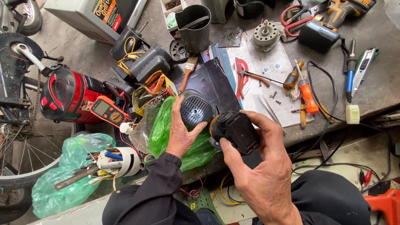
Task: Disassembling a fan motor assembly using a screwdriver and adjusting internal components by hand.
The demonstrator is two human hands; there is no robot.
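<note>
Black plastic motor housing with orange collar [235, 131] clamped in curled right hand [260, 175] fingers just right of round black vented cap [196, 109], itself cupped by left hand [180, 133]; advisable: firm grip, parts squarely aligned, above green plastic bag [160, 125].

Your right hand [260, 166] covered the underside of the black motor housing [235, 131], so its base couldn't be read. The orange tool [385, 206] got cut off at the corner, and the small screws [275, 96] were too tiny to tell apart.
</note>
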